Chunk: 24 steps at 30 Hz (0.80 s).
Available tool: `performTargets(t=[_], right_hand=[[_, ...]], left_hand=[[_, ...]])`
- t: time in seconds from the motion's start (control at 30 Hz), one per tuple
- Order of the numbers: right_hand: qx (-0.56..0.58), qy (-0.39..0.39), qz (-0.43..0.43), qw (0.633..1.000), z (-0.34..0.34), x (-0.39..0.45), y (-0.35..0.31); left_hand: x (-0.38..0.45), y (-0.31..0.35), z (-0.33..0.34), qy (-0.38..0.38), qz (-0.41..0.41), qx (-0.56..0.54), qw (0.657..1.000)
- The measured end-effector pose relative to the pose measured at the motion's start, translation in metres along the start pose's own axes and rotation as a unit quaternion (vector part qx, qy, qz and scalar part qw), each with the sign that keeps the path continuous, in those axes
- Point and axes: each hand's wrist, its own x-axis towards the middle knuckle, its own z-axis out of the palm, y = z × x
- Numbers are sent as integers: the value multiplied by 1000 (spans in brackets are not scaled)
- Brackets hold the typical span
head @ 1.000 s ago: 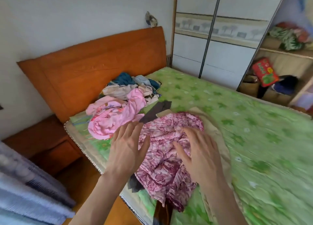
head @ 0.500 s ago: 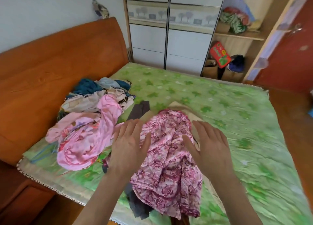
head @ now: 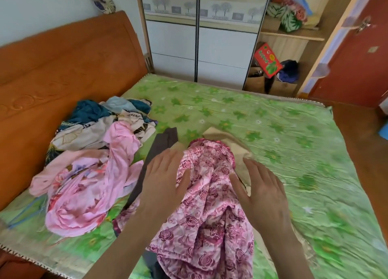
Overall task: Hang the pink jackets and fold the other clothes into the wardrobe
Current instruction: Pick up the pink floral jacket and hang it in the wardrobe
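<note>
Working left to right: against the orange headboard [head: 63, 68] a heap of unsorted clothes [head: 109, 123] lies on the green floral bedsheet [head: 273, 136], and in front of it the pale pink jacket [head: 88, 184] lies crumpled, not yet on any hanger. Judged from this, you have hung nothing and most of the folding is still ahead. Next to it, a dark grey garment [head: 161, 144] lies flat under the piece you are working on. Your left hand [head: 161, 182] rests palm down, fingers straight and together, on the left edge of the rose-print garment [head: 210, 205], thumb lying against the cloth; it grips nothing. That garment is bunched in a lengthwise ridge between your hands, near the bed's front edge, lying over a beige garment [head: 233, 142] whose far end shows beyond it. Your right hand [head: 264, 192] mirrors the left: flat, fingers extended, pressing the right edge where print meets beige, holding nothing. Further right, the wardrobe's sliding doors [head: 197, 43] stand closed, while its open shelf bay [head: 287, 54] holds bundled cloth, a red box and dark items. No newly folded pile can be made out there.
</note>
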Motion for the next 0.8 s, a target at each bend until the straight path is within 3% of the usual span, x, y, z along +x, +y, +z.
performTargets(t=[0.3,0.6,0.8], right_hand=[[-34,-65,17,997,39,74,14],[-68,-64,46,995,99,128,13],[-57,-43,52,996,170,160,36]], left_hand=[[64,-24,69,-25,43,2,999],[101,-68,135,-83,77,-25,993],[127,-104,193,-180,73,-27,981]])
